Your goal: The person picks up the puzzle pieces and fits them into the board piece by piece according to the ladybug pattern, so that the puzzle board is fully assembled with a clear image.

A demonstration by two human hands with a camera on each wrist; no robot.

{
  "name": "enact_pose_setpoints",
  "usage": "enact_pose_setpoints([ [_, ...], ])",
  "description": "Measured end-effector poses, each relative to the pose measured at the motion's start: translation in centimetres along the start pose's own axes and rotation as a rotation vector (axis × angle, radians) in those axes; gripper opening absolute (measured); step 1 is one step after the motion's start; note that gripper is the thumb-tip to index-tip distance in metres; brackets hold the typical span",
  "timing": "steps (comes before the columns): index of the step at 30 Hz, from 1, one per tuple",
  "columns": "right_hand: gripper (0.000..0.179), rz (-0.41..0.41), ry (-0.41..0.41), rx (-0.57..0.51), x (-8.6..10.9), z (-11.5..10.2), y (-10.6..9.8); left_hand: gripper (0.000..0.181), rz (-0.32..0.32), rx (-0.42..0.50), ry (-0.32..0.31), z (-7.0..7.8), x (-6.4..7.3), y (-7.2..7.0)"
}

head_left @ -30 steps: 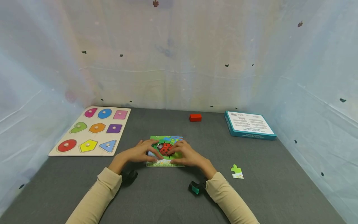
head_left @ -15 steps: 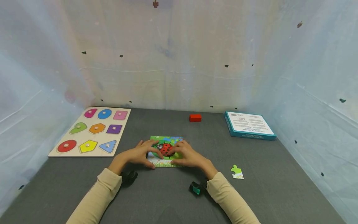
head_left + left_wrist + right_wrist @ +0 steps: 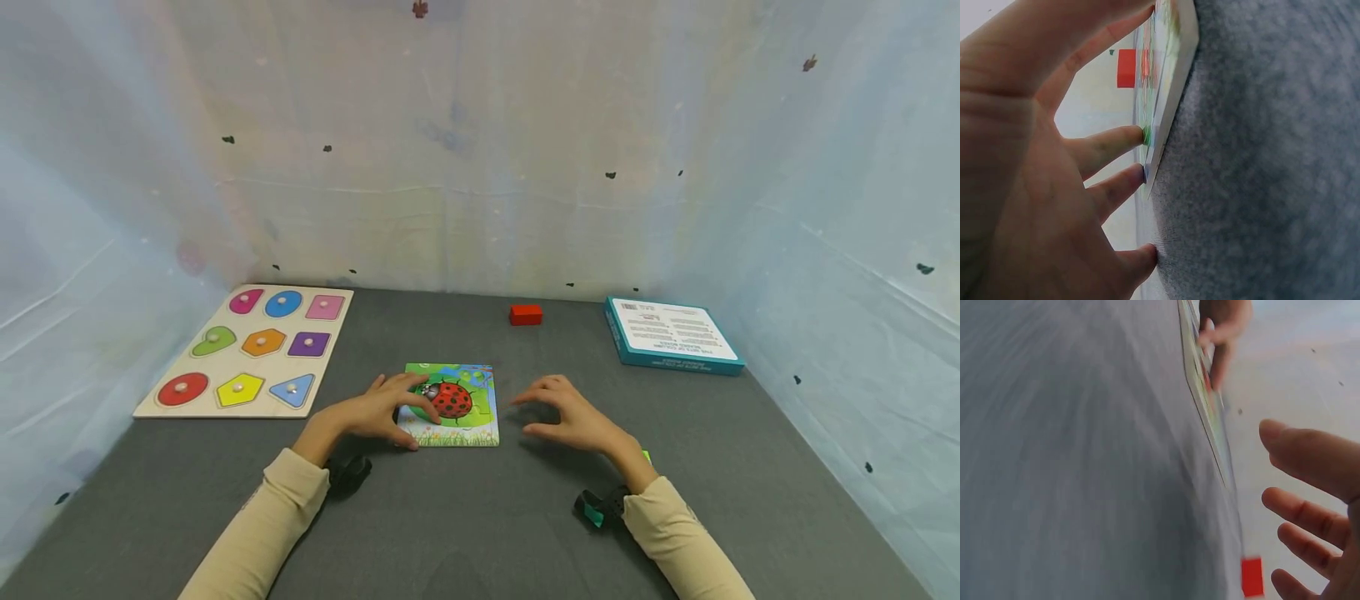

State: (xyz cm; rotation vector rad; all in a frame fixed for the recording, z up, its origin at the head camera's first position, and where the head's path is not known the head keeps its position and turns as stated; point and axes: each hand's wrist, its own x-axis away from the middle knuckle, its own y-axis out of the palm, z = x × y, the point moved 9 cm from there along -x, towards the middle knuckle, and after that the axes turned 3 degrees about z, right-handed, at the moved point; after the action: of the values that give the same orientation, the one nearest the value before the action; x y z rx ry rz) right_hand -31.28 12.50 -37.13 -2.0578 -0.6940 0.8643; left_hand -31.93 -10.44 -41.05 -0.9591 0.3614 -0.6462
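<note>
A ladybug jigsaw puzzle [image 3: 480,429] lies flat on the grey table in the middle of the head view. My left hand [image 3: 371,412] rests at its left side with spread fingers; in the left wrist view, some fingertips [image 3: 1136,136] touch the picture's surface. To the right of the puzzle, apart from it, my right hand [image 3: 573,421] hovers over the table, fingers loosely bent and holding nothing. A loose green puzzle piece [image 3: 647,456] is mostly hidden behind my right wrist.
A wooden shape board [image 3: 247,368] with colourful knobbed pieces lies at the left. Behind the puzzle sits a red block [image 3: 526,315]. A teal box [image 3: 678,364] with a white printed top lies at the back right, near the pale curtain [image 3: 480,225].
My right hand has left the ladybug puzzle and moved right, its wrist now covering most of the loose piece. Earlier, my left thumb shifted toward the puzzle's near left corner.
</note>
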Motion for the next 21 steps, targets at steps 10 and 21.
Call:
enact_pose_setpoints([
  [10, 0.046, 0.074, 0.104, 0.066, 6.8, 2.1, -5.6, 0.037, -0.017, 0.009, -0.012, -0.1, 0.0, 0.2],
  [21, 0.052, 0.003, 0.228, 0.085, 12.3, 4.0, -7.3, 0.037, -0.023, 0.006, -0.026, -0.2, 0.0, 0.3],
])
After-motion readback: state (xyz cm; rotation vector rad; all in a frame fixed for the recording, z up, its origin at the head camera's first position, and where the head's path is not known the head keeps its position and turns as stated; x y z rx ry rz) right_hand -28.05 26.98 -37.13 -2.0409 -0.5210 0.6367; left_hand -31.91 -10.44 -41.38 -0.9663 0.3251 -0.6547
